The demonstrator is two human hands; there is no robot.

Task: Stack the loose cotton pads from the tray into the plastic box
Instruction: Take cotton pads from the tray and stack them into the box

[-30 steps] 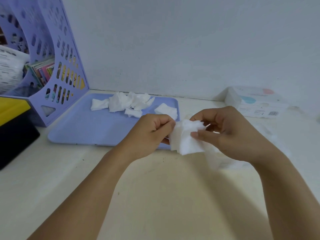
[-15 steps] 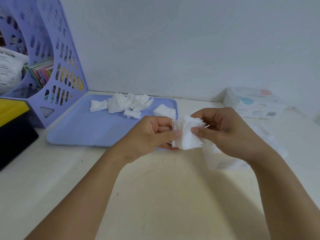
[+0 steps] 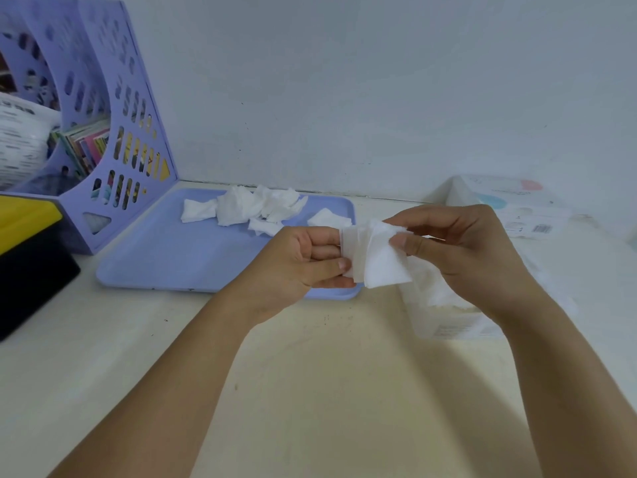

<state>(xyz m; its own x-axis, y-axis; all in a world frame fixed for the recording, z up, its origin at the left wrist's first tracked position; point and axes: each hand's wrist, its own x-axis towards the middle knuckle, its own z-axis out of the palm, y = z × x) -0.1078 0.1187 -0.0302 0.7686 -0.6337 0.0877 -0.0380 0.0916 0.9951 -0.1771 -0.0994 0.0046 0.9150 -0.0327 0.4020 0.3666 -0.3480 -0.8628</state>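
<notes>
Cotton pads bunch (image 3: pixel 375 257) pinched between two hands (image 3: pixel 386 251).

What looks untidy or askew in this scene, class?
The loose cotton pads lie in a crumpled, overlapping heap at the far edge of the tray, not stacked. The bunch of pads held between the left hand and right hand is fanned and uneven too.

One view only — a head-worn wide-angle camera, looking forward and down. It sits close above the table (image 3: pixel 310 391), facing the wall (image 3: pixel 344 98) behind — edges visibly bowed.
</notes>
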